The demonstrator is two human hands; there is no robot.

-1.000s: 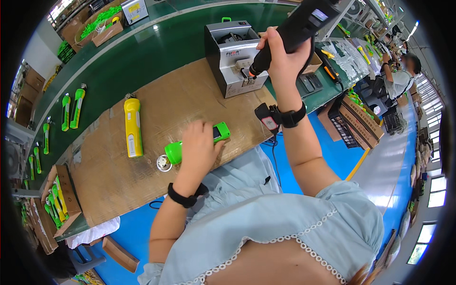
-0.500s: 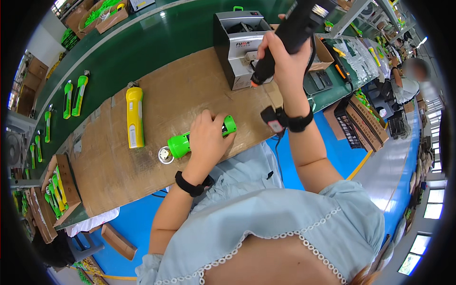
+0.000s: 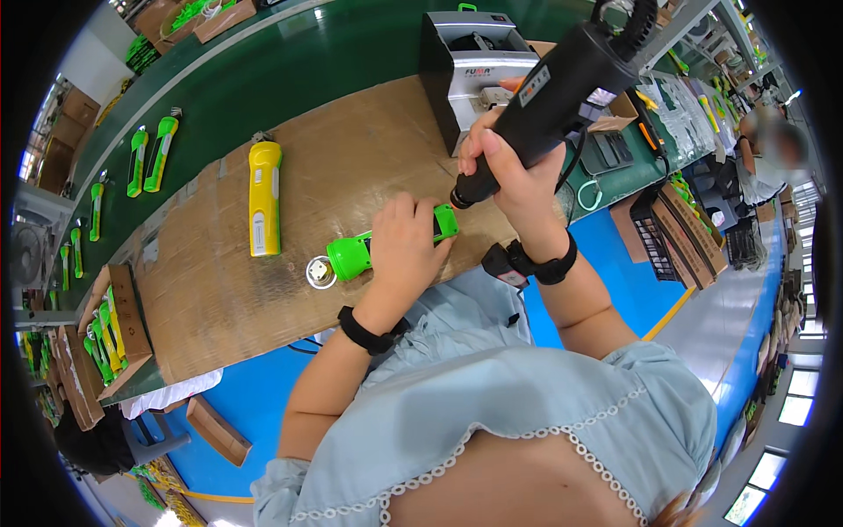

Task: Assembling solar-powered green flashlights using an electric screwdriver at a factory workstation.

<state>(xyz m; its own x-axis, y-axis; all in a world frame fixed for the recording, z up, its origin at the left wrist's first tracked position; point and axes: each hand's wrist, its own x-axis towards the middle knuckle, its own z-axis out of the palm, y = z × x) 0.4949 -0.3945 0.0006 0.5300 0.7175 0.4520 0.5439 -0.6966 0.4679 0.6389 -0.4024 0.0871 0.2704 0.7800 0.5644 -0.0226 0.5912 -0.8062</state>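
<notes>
My left hand [image 3: 406, 239] is closed over a green flashlight [image 3: 351, 257], pressing it onto the cardboard sheet [image 3: 211, 211]. A clear round lens piece with a small white part [image 3: 321, 271] sits at the flashlight's wide end. In my right hand [image 3: 518, 171] is a black electric screwdriver [image 3: 553, 97], held tilted. Its tip is just above the flashlight's narrow end; whether they touch I cannot tell. A yellow flashlight [image 3: 264, 200] lies on the cardboard left of my left hand.
A grey and black machine [image 3: 474, 75] stands at the back of the green table [image 3: 351, 53]. Several green flashlights [image 3: 160, 154] lie at the far left. A carton of flashlights [image 3: 132, 329] stands at the left edge. A person [image 3: 773, 154] sits far right.
My right hand has brought the electric screwdriver down and left, to the green flashlight's narrow end. My left hand keeps its hold on the flashlight. The whole view has shifted slightly.
</notes>
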